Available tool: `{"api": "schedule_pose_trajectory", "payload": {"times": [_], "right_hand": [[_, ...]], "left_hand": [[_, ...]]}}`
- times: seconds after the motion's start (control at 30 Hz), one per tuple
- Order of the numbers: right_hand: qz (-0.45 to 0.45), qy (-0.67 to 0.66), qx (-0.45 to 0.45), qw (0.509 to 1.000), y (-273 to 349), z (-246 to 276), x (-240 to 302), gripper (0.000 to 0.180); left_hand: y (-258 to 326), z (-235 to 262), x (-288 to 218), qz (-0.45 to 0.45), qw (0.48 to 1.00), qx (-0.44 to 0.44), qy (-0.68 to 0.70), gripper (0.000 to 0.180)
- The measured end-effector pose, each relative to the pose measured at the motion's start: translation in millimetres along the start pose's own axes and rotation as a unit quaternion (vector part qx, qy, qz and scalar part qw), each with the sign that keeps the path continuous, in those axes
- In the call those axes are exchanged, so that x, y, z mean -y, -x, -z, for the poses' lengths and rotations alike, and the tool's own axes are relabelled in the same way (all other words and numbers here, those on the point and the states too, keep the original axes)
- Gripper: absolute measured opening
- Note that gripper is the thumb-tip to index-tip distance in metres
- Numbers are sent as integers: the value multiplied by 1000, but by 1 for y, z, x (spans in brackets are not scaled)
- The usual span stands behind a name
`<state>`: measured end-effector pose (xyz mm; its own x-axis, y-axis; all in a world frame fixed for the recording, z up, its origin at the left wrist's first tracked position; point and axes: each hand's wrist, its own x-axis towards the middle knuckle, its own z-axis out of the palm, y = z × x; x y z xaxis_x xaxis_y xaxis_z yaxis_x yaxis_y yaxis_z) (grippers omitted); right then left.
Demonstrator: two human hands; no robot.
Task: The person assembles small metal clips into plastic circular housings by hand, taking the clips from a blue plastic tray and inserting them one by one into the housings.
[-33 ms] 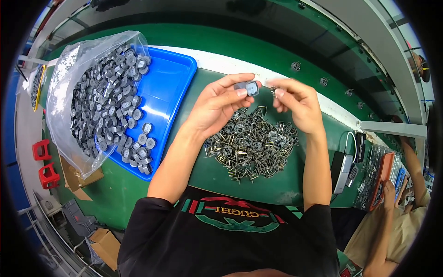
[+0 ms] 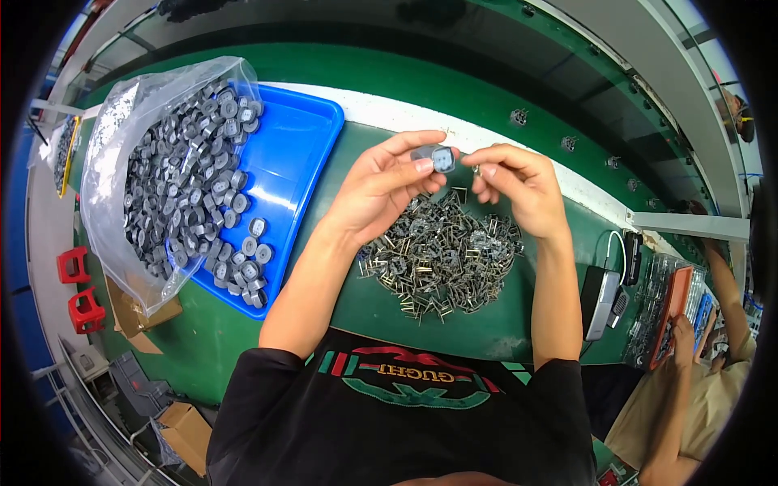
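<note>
My left hand [image 2: 381,178] pinches a small grey plastic housing [image 2: 442,159] between thumb and fingers, its paler, square-looking face turned toward my right hand. Close to it on the right, my right hand [image 2: 523,182] is closed on a small metal pinned part [image 2: 476,170], mostly covered by the fingertips. Below both hands lies a heap of dark pinned metal parts [image 2: 446,263] with brass-coloured prongs, loose on the green tabletop. To my left, many round grey housings [image 2: 182,178] spill from a clear plastic bag [image 2: 105,174] into a blue tray [image 2: 296,134].
Beyond a white ledge [image 2: 373,108], small clusters of parts [image 2: 570,144] sit spaced along a green belt. A grey box-shaped device [image 2: 600,304] with a white cable stands at right. Farther right, a co-worker's hand [image 2: 683,336] is at an orange tray [image 2: 671,316]. Red stools [image 2: 85,312] are at left.
My right hand, blurred before, now shows sharply, with its fingers a little closer to the grey housing. The left hand keeps its hold and has hardly moved.
</note>
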<state>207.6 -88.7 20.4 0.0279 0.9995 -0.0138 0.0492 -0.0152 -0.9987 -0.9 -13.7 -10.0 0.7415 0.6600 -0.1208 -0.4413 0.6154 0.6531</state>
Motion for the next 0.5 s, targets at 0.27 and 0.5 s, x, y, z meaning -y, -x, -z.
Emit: {"api": "schedule_pose_trajectory", "payload": {"times": [0.27,0.5], "right_hand": [[154,-25,-31,987,5,-12,6,17],[242,191,-115,944,8,-32,18,15]], "left_hand": [[-1,5,4,18,998,61,26,30],[0,0,9,8,998,57,38,30]]}}
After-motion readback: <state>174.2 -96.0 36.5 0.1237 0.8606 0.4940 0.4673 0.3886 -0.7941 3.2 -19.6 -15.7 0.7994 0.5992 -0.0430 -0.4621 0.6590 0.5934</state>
